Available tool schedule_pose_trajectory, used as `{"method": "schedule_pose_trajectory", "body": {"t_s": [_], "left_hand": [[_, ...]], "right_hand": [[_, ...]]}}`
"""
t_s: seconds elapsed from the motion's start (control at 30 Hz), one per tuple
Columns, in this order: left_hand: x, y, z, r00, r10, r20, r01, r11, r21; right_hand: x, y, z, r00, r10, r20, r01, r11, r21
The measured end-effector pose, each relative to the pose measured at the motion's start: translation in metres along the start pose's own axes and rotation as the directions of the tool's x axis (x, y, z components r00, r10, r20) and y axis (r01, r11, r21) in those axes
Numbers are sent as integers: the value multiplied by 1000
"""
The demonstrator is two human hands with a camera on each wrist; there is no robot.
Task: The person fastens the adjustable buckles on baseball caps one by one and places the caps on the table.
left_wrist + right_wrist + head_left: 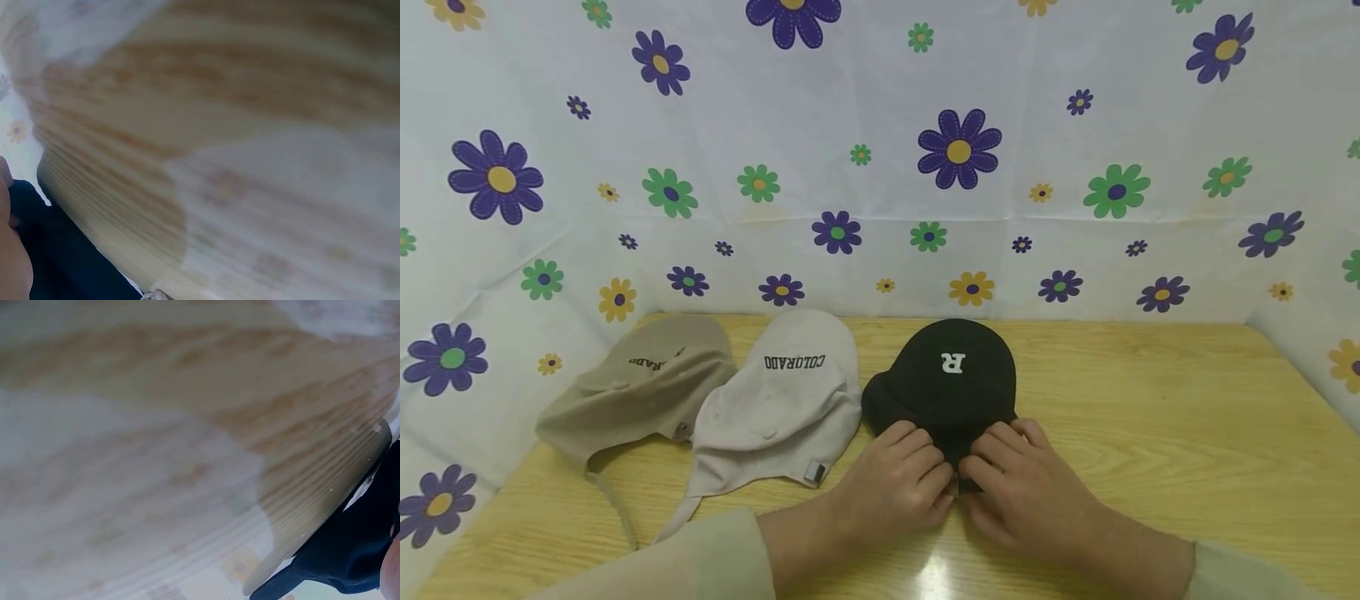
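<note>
backdrop [865,92] — white, creased, flower-printed | table [1150,400] — yellowish wood grain | bright glare [934,575] on tabletop

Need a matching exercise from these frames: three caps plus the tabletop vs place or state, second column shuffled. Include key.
1. Black fabric cap with white R
2. Pale fabric cap lettered COLORADO
3. Tan fabric cap
4. Yellow wood-grain tabletop

A. between the other two caps
B. beneath the caps
C. in the grip of left hand and right hand
D. leftmost in head view

Pairs: 1-C, 2-A, 3-D, 4-B
</note>
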State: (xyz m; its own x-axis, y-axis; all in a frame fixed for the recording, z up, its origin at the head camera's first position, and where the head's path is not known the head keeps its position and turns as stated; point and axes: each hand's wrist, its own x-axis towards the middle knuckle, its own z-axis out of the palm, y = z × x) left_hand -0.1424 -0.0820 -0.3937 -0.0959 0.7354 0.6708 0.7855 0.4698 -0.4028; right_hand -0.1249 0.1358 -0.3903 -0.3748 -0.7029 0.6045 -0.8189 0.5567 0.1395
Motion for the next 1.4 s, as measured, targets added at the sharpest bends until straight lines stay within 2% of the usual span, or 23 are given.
{"method": "schedule_pose_trajectory", "body": {"t_s": [0.57, 0.97, 1.2, 1.4], "left_hand": [[3, 2, -1, 1000, -16, -25, 15, 1000, -20], [6, 2, -2, 999, -27, -21, 26, 999, -26], [7, 3, -1, 999, -31, -32, 30, 999, -20], [5, 3, -1, 999, -34, -16, 34, 999, -17]], "right_hand": [[0, 0, 0, 1000, -3, 23, 3, 1000, 17], [2, 1, -1, 1000, -26, -12, 26, 999, 21], [1, 1, -3, 1000, -15, -9, 15, 1000, 10], [1, 1, -3, 1000, 9, -15, -9, 1000, 3]]}}
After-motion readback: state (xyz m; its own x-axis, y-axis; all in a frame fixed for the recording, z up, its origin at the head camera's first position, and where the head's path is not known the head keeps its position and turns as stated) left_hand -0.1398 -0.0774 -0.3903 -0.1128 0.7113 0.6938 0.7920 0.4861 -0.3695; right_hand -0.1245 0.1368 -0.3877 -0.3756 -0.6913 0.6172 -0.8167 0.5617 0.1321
